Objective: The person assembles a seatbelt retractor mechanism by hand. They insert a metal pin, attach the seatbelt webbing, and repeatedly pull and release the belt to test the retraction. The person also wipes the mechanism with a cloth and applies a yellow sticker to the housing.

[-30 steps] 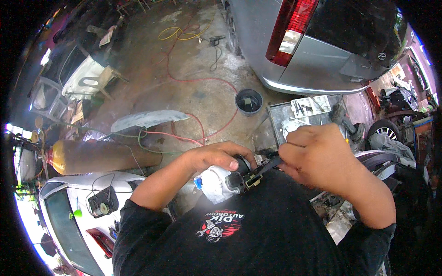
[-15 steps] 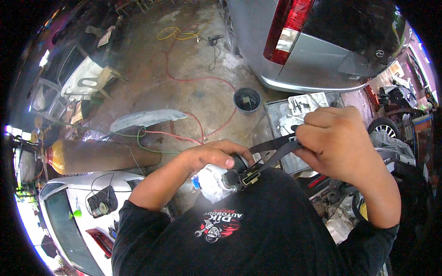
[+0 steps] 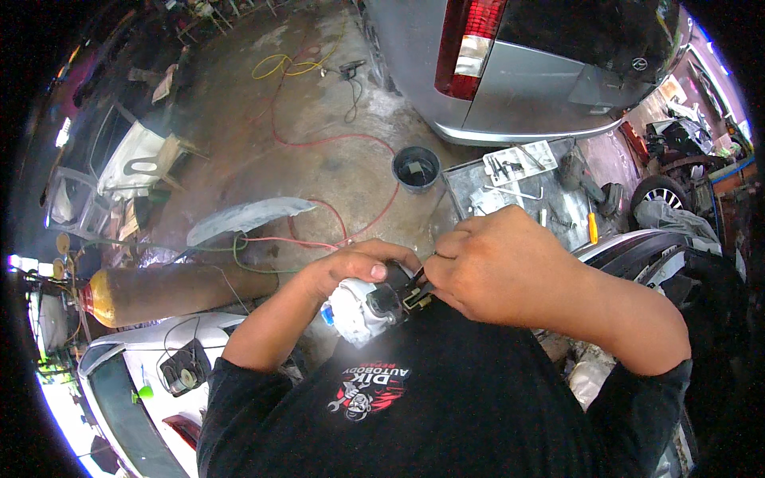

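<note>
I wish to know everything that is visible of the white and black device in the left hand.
The white and black device is compact and held by the left hand, whose thumb lies over its upper side. Its white part looks rumpled; a small blue piece shows at its left end. A dark, plastic-looking section adjoins a yellowish, metal-looking frame on the right. The right hand is beside the frame; its fingertips are hidden.

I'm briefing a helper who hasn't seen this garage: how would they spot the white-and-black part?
Find the black shirt across the bottom of the picture. Just above its printed emblem, the left hand grips the white-and-black part. Unlike anything beside it, it carries a bright blue piece at its left end.
</note>
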`<action>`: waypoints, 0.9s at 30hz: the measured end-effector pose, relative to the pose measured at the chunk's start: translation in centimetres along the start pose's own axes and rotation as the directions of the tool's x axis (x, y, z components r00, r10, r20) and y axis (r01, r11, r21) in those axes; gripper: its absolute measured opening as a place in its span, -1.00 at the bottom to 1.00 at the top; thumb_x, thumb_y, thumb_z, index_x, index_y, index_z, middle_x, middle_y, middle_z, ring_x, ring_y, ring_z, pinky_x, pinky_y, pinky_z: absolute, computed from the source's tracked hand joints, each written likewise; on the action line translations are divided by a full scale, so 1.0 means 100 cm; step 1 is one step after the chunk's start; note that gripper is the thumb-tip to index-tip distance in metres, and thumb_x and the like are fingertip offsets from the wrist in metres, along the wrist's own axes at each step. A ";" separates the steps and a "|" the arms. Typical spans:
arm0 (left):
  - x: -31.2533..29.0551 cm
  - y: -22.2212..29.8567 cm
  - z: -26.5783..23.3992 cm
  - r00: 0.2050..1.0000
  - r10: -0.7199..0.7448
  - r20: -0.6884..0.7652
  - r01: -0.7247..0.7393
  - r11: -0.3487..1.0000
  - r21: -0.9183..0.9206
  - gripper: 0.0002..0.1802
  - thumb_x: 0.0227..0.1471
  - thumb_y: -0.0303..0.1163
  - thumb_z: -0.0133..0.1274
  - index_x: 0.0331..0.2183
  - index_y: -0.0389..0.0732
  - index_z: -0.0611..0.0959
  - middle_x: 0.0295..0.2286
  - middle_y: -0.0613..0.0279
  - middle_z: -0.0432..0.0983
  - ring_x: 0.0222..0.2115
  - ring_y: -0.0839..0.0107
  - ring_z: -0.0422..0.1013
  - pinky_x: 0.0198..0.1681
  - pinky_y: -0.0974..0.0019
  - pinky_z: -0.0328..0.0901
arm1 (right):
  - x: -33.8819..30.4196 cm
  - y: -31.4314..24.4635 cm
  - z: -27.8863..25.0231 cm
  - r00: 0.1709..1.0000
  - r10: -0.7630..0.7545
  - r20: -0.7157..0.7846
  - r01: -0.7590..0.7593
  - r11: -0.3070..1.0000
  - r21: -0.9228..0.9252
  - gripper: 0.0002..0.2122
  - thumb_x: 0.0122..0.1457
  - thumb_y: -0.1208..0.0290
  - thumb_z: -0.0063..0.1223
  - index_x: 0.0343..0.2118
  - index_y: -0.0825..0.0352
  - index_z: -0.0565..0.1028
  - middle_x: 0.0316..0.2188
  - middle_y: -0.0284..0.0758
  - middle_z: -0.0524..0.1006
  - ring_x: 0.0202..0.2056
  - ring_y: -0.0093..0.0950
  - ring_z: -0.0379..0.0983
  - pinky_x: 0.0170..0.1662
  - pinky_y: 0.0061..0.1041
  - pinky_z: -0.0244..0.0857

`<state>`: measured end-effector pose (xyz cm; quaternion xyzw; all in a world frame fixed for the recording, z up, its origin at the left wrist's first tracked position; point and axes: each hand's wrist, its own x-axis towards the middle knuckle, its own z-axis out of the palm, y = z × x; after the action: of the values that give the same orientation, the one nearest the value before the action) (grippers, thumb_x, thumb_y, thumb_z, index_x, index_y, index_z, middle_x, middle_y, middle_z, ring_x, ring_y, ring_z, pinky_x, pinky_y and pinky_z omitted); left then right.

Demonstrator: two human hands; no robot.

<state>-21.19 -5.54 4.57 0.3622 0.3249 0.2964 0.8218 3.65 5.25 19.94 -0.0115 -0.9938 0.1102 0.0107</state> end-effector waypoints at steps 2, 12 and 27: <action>0.000 0.005 0.001 1.000 -0.017 0.015 0.016 0.999 0.033 0.18 -0.28 0.20 0.34 0.14 -0.60 0.47 -0.08 -0.08 0.61 -0.10 0.23 0.58 0.03 0.20 0.44 | -0.003 0.004 -0.008 0.999 0.037 -0.001 -0.037 0.998 -0.054 -0.86 0.14 0.35 0.11 -0.43 0.29 0.63 -0.50 -0.22 0.64 -0.42 -0.20 0.67 -0.41 -0.19 0.53; -0.003 0.017 0.004 1.000 -0.004 0.016 0.003 0.999 0.053 0.12 -0.29 0.21 0.38 0.08 -0.56 0.55 -0.11 -0.05 0.62 -0.11 0.24 0.57 0.02 0.24 0.43 | -0.008 0.010 -0.024 1.000 0.017 -0.014 -0.018 0.995 -0.095 -0.84 0.16 0.34 0.10 -0.40 0.30 0.62 -0.49 -0.26 0.64 -0.37 -0.26 0.67 -0.38 -0.20 0.53; -0.007 0.030 0.005 0.999 0.046 0.026 -0.050 0.976 0.211 -0.02 -0.15 0.28 0.24 0.03 -0.42 0.64 -0.07 0.00 0.62 -0.03 0.25 0.51 0.09 0.21 0.33 | -0.010 -0.004 -0.007 0.989 0.100 -0.106 -0.110 0.990 -0.085 -0.85 0.11 0.36 0.12 -0.42 0.33 0.60 -0.47 -0.25 0.61 -0.38 -0.27 0.65 -0.43 -0.29 0.56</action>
<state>-21.96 -4.58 7.43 0.4586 0.3370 0.2761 0.7745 4.64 4.97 20.69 -0.0699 -0.9940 0.0646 0.0548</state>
